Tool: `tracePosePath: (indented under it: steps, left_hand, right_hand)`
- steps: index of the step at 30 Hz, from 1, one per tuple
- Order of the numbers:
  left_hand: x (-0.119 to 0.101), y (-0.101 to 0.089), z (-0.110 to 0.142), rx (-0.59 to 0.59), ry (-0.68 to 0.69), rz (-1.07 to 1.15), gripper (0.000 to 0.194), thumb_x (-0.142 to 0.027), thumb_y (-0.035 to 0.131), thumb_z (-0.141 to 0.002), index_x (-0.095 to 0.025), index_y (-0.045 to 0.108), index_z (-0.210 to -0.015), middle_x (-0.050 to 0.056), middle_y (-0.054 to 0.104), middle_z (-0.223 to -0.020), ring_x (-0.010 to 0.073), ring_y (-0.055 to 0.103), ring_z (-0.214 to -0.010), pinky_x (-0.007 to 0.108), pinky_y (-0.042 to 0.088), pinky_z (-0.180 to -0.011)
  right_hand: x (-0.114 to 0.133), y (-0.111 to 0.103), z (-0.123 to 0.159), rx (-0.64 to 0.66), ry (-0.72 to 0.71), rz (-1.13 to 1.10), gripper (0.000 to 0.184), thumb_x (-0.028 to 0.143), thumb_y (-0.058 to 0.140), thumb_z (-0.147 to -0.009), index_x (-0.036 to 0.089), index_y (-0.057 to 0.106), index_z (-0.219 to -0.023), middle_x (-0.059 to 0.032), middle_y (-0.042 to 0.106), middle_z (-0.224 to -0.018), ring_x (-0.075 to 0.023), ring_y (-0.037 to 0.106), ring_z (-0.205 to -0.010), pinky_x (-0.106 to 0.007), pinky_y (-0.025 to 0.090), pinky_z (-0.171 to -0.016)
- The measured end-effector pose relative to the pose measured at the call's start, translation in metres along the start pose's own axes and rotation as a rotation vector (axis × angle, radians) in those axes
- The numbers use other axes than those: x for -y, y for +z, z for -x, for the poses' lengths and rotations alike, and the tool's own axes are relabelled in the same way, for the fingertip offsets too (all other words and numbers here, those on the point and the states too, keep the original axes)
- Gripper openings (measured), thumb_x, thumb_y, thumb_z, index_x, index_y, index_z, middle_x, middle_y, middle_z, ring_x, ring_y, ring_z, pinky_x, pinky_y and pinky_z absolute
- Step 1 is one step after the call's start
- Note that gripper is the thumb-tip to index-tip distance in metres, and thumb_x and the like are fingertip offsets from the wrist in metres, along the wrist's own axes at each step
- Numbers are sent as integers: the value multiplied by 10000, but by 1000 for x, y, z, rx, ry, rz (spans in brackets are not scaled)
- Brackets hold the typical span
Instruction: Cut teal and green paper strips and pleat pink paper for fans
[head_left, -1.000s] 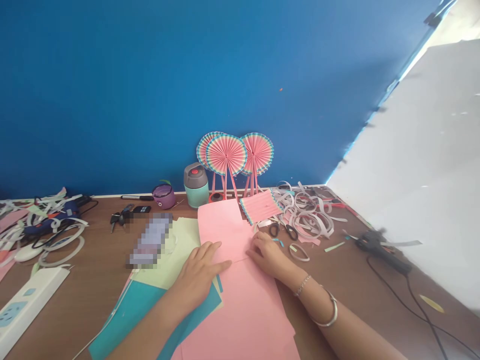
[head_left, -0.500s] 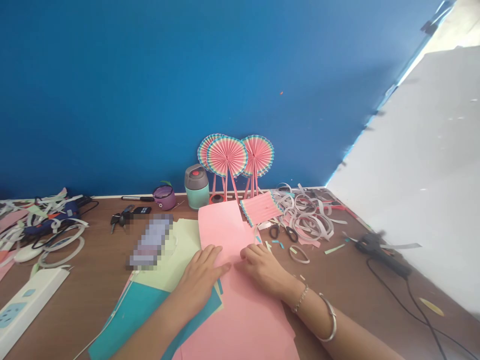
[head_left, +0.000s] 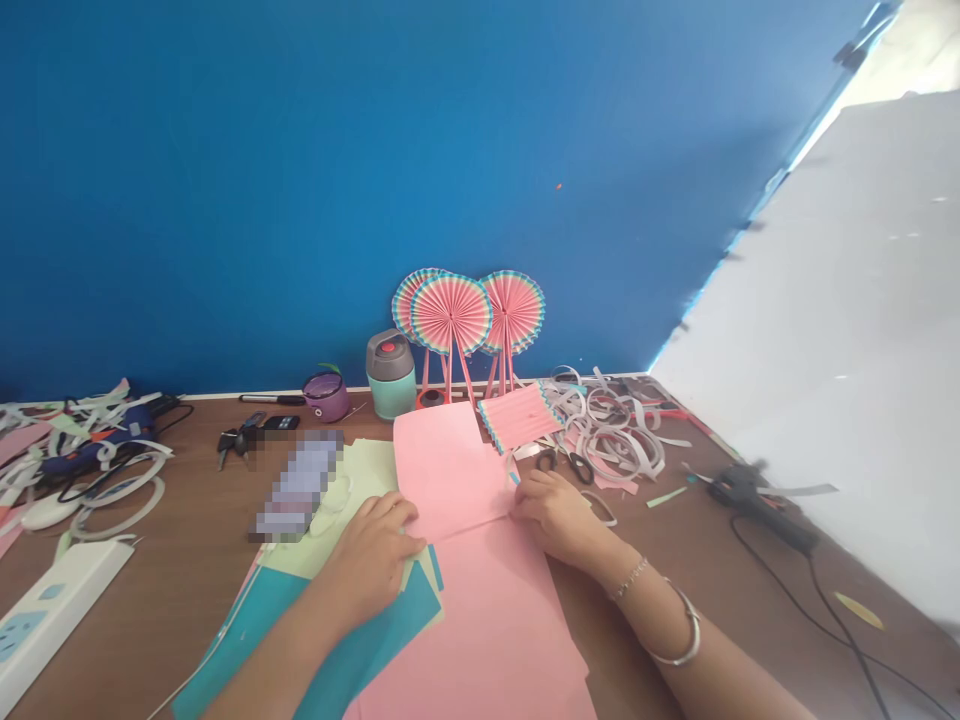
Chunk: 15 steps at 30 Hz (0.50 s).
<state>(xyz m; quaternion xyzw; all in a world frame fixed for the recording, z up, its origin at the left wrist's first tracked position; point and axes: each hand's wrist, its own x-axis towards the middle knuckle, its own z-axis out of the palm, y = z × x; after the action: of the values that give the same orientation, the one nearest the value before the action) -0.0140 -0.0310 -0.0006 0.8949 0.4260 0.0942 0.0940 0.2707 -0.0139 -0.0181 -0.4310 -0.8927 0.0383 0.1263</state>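
A pink sheet of paper point(head_left: 442, 465) stands with its upper part raised, and a crease runs across its lower edge. Under and in front of it lies more pink paper point(head_left: 502, 610). At the left end of the crease, my left hand point(head_left: 375, 552) grips the sheet's edge between thumb and bent fingers. My right hand point(head_left: 561, 518), fingers curled, pinches the right end of the crease; its fingertips are partly hidden. Pale green paper point(head_left: 367, 465) and teal paper point(head_left: 375, 640) lie beneath my left hand and forearm.
Behind stand round pleated paper fans point(head_left: 451, 313), a lidded flask point(head_left: 391, 385) and a purple pot point(head_left: 327, 396). A pleated pink strip point(head_left: 521, 416), scissors point(head_left: 581, 467) and curled paper strips point(head_left: 622, 440) lie right, beyond them a glue gun point(head_left: 761, 505). A phone point(head_left: 300, 485) and power strip point(head_left: 60, 620) lie left.
My hands have moved apart along the crease, the left one leftward and the right one rightward, out to the sheet's edges. The crease between them now shows.
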Motion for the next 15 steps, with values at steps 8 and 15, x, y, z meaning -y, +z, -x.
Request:
tracePosePath:
  steps: [8, 15]
  left_hand:
    - [7, -5, 3, 15, 53, 54, 442, 16, 376, -747, -277, 697, -829, 30, 571, -917, 185, 465, -906, 328, 382, -780]
    - [7, -10, 3, 37, 26, 67, 467, 7, 390, -734, -320, 698, -861, 20, 557, -942, 190, 472, -925, 319, 391, -787]
  right_hand:
    - [-1, 0, -2, -129, -25, -20, 304, -11, 424, -667, 160, 653, -772, -62, 574, -752, -182, 469, -747, -305, 335, -680]
    - [20, 11, -8, -80, -166, 34, 202, 109, 462, -842, 201, 639, -874, -49, 579, -819, -168, 458, -793, -300, 301, -685]
